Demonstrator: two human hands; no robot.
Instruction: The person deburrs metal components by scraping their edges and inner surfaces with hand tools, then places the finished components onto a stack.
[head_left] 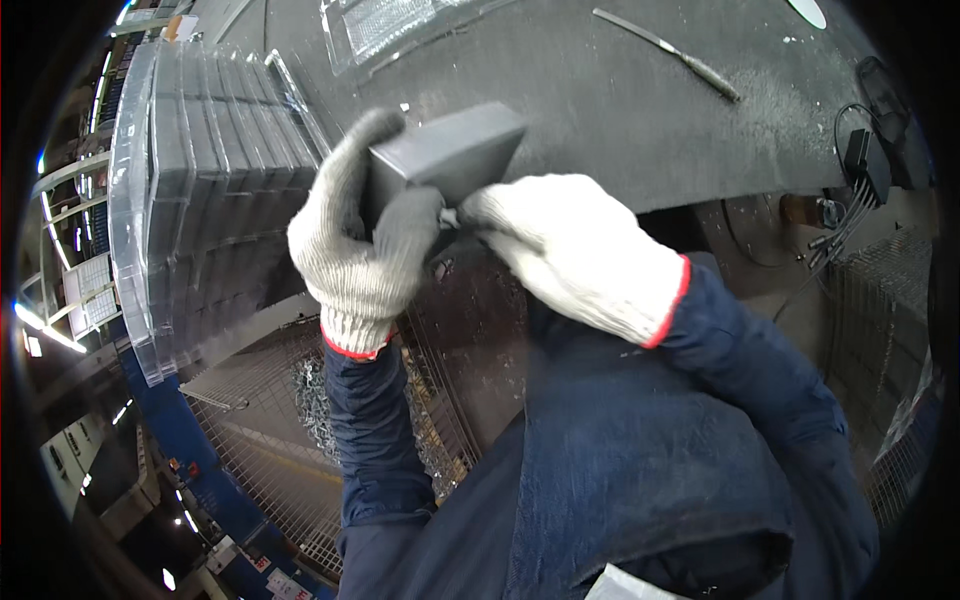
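In a white knit glove with a darkened thumb and fingertips, my left hand point(352, 232) grips a grey box-shaped part point(455, 150) with smooth flat faces. It is tilted above the near edge of the grey worktable. My right hand point(575, 245), also gloved, has its fingers pinched together at the part's lower corner, close to my left thumb. A small light metallic bit point(449, 217) shows at those fingertips. Whether it belongs to the part or is a separate piece, I cannot tell.
A tall stack of clear plastic trays point(215, 170) stands left. Another clear tray point(385, 30) and a slim file-like hand tool point(675, 58) lie on the worktable point(610, 110). Below is a wire mesh basket point(270, 440) with metal shavings. A black device point(866, 165) with cables sits right.
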